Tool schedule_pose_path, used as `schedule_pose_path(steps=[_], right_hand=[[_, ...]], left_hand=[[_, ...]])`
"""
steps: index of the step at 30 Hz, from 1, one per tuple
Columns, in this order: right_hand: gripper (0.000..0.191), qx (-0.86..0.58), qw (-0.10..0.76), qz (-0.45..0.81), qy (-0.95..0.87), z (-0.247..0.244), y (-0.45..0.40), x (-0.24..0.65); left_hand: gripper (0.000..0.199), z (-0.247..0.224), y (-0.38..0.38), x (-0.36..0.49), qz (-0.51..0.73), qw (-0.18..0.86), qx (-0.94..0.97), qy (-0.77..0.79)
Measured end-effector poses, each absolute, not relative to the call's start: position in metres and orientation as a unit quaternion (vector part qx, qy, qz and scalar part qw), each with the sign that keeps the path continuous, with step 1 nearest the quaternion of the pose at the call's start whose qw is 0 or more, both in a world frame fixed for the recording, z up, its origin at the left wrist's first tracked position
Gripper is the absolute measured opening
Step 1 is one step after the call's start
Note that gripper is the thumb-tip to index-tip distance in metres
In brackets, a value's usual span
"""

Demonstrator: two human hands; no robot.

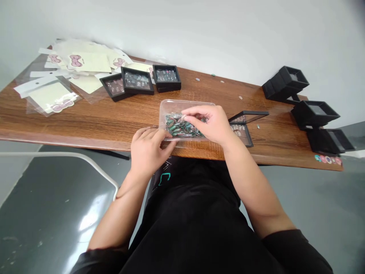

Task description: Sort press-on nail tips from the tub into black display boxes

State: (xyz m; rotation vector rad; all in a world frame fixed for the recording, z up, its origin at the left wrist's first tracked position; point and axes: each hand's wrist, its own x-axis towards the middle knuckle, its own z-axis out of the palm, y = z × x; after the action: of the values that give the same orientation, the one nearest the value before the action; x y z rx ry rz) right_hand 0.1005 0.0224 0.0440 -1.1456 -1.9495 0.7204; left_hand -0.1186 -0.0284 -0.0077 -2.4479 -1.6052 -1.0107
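Observation:
A clear plastic container [186, 101] near the table's front edge holds a heap of glossy green, brown and clear press-on nails [182, 131]. My left hand [149, 148] grips the container's near left corner between fingers and thumb. Over the heap, my right hand [211, 121] pinches a small pale nail [183, 117] between thumb and forefinger; its other fingers are curled. Just right of the container, partly behind my right wrist, an open black display box [248, 137] has its lid raised and nails set in rows inside.
Closed black display boxes [167, 78] with nails stand behind the container. Cards in clear sleeves [88, 62] with pink bows pile up at the left. Stacked black boxes [316, 110] stand at the right end, near round stickers [327, 159]. Loose nails [197, 79] lie toward the wall.

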Motion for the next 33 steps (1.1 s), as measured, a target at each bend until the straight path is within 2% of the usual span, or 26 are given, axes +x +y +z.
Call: schedule_pose_path(steps=[4,11,19,30,33], right_hand=[[0.017,-0.373,0.464,0.417,-0.687,0.043,0.021,0.103],[0.016,-0.308,0.504,0.526,-0.612,0.061,0.0,0.106],[0.024,-0.238,0.525,0.56,-0.595,0.081,-0.031,0.107],[0.026,-0.242,0.565,0.544,-0.571,0.085,-0.046,0.114],[0.026,-0.242,0.575,0.54,-0.566,0.084,-0.049,0.116]], left_hand=[[0.019,-0.007,-0.028,-0.118,-0.326,0.023,-0.79,-0.519],[0.022,-0.007,-0.028,-0.117,-0.314,0.025,-0.786,-0.532],[0.028,-0.008,-0.027,-0.113,-0.311,0.049,-0.77,-0.555],[0.034,-0.002,-0.024,-0.116,-0.293,0.047,-0.74,-0.604],[0.041,-0.002,-0.025,-0.117,-0.303,0.038,-0.728,-0.615]])
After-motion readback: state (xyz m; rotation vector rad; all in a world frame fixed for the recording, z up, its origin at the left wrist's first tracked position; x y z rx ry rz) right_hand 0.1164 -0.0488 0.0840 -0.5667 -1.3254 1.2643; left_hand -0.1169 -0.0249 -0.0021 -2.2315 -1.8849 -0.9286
